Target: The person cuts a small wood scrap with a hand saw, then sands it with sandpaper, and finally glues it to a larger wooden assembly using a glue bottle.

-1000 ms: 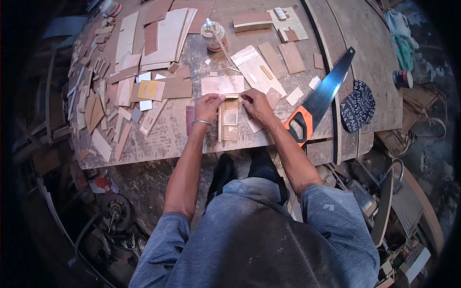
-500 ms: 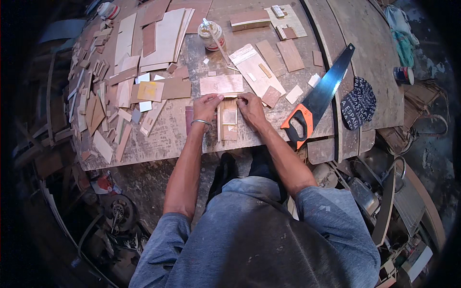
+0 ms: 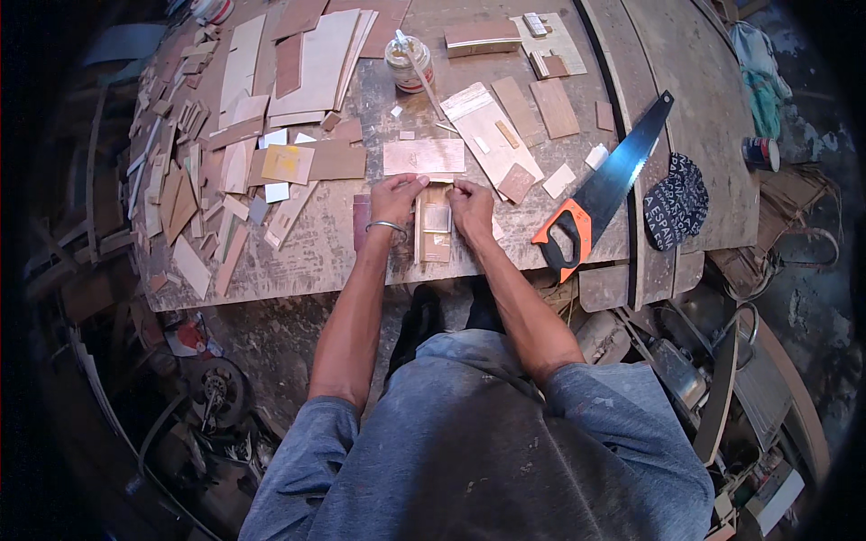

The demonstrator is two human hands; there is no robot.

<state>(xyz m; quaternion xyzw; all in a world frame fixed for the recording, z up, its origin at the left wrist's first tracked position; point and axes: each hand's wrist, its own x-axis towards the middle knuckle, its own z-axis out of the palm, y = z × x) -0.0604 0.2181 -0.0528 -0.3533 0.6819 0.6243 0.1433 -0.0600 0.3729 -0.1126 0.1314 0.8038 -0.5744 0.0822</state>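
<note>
A person in a dust-marked gray shirt (image 3: 451,433) bends over a worn wooden workbench (image 3: 329,239), bare forearms stretched across its near edge. Between the two hands, close to that edge, lies a small wooden assembly (image 3: 435,245), a narrow piece with raised sides and a pale rectangle set in its middle. The left hand (image 3: 394,198), a metal bangle (image 3: 390,225) at its wrist, pinches the assembly's far left corner between thumb and fingers. The right hand (image 3: 472,209) curls at the far right corner, though its fingertips show too small to tell whether they grip or merely touch. A dark red piece (image 3: 361,222) lies just left of the left hand.

Just beyond the assembly, a pinkish board (image 3: 424,157) lies flat. To the right rest a handsaw (image 3: 606,187) with an orange-and-black handle and, beside it, a dark patterned cap (image 3: 675,203). Wood offcuts (image 3: 185,185) crowd the left side of the bench. Farther back stands an open jar (image 3: 409,70) with a stick leaning from it, between overlapping pale sheets (image 3: 317,68) on the left and a long wooden block (image 3: 483,38) on the right.
</note>
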